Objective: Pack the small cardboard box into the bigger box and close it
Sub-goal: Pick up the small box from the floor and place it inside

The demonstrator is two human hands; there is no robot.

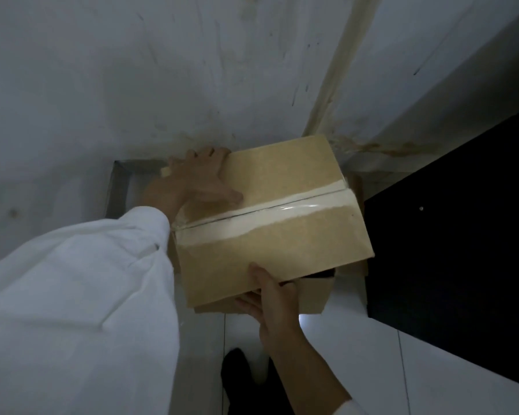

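A brown cardboard box, with a strip of clear tape along its top seam, is held tilted just above the floor. My left hand grips its far left edge, the white sleeve trailing back. My right hand holds its near edge, thumb on top and fingers underneath. Below it, parts of another cardboard box show: a near flap, a dark gap of its opening and a flap on the right. The taped box hides most of the lower box, so I cannot tell how far in it sits.
A stained grey wall rises right behind the boxes. A grey metal frame stands at the left by the wall. A black panel fills the right side. White floor tiles lie in front, with my dark shoe on them.
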